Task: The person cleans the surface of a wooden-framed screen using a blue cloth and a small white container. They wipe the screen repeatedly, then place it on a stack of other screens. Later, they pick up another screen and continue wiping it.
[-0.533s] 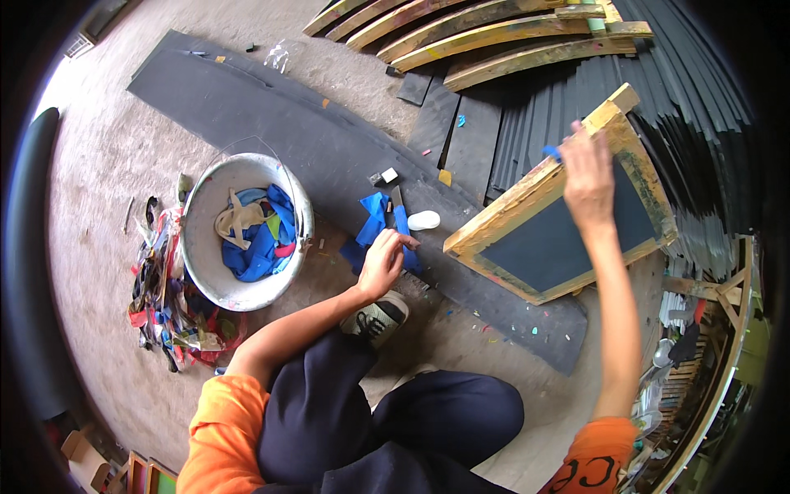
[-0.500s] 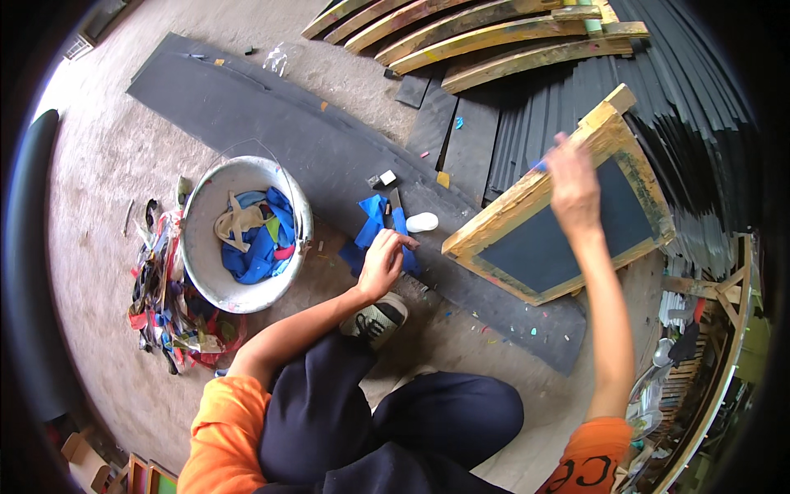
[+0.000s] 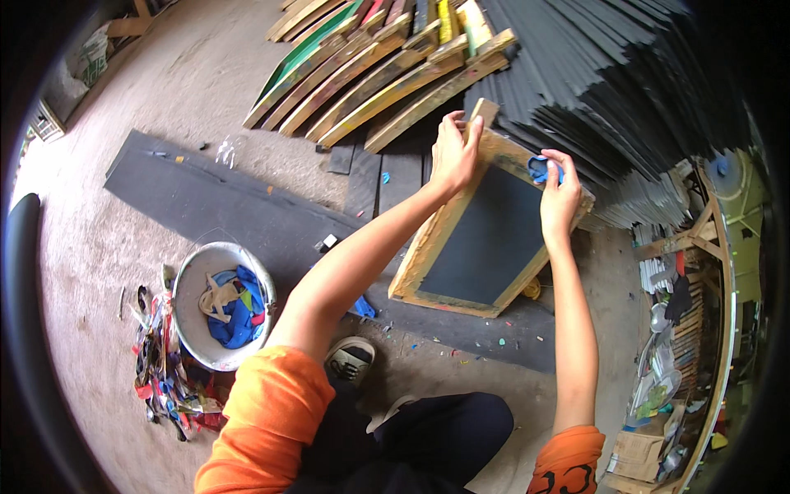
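A wooden frame (image 3: 425,247) with a dark flat panel (image 3: 485,239) leans tilted in front of me, its lower edge on the dark boards. My left hand (image 3: 457,156) grips the frame's upper left end, thumb toward the panel side. At the upper right corner, my right hand (image 3: 559,198) pinches a crumpled blue cloth (image 3: 541,170) against the wood. Part of the cloth is hidden by the fingers. More blue cloth (image 3: 363,308) lies on the boards below my left forearm.
To the left stand a white bucket (image 3: 183,321) of blue and pale cloths and a heap of coloured scraps (image 3: 164,387). Long dark boards (image 3: 197,193) cross the floor. Beyond are stacked wooden frames (image 3: 346,90) and dark sheets (image 3: 568,66). A cluttered rack (image 3: 687,329) is at right.
My left hand has moved from the blue cloth on the boards up to the frame's upper end. My right hand has gone from the left bar to the upper right corner.
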The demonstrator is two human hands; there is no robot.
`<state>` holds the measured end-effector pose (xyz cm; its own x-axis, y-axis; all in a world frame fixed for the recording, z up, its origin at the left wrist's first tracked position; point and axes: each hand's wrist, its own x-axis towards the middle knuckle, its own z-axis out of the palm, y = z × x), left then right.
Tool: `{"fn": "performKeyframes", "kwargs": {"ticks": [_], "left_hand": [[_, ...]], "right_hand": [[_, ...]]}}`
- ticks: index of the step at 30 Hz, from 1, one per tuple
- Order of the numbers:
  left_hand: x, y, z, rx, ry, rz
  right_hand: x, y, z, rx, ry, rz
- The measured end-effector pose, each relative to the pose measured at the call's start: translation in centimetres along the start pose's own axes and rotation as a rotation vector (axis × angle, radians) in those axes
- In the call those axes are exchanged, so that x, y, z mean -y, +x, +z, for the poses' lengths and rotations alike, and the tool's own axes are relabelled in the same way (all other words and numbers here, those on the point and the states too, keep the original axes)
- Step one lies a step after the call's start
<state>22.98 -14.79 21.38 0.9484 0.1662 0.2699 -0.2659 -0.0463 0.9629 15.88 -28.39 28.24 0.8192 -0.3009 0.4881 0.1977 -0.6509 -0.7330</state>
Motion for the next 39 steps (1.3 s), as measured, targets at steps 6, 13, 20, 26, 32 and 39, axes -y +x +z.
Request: {"fn": "performKeyframes", "kwargs": {"ticks": [6,13,20,26,32,39], "left_hand": [[0.6,0.5,1.8,-0.055,0.026,-0.012],[-5.2,-8.3,-1.6,0.174,-0.216,0.249],[-8.4,-13.8,-6.5,0.509,-0.389,0.069],[-10.2,-15.2,-8.2,0.579,-0.281,0.069],[-10.9,-15.2,-7.9,0.561,-0.225,0.076],[-11.1,-16.0,-6.8,0.521,-0.362,-0.054]], "right_hand": [[-3.1,-0.5,-3.4,-0.079,0.204,0.066],[1.2,-4.0,-7.5,-0.190,0.261,-0.003],[9.6,-8.1,-6.9,-0.114,0.007,-0.564],[8.9,-10.3,-8.0,0.075,-0.013,-0.752],[7.9,-10.6,-7.7,0.205,-0.001,-0.849],[7.2,-10.6,-8.6,0.292,0.000,-0.878]]}}
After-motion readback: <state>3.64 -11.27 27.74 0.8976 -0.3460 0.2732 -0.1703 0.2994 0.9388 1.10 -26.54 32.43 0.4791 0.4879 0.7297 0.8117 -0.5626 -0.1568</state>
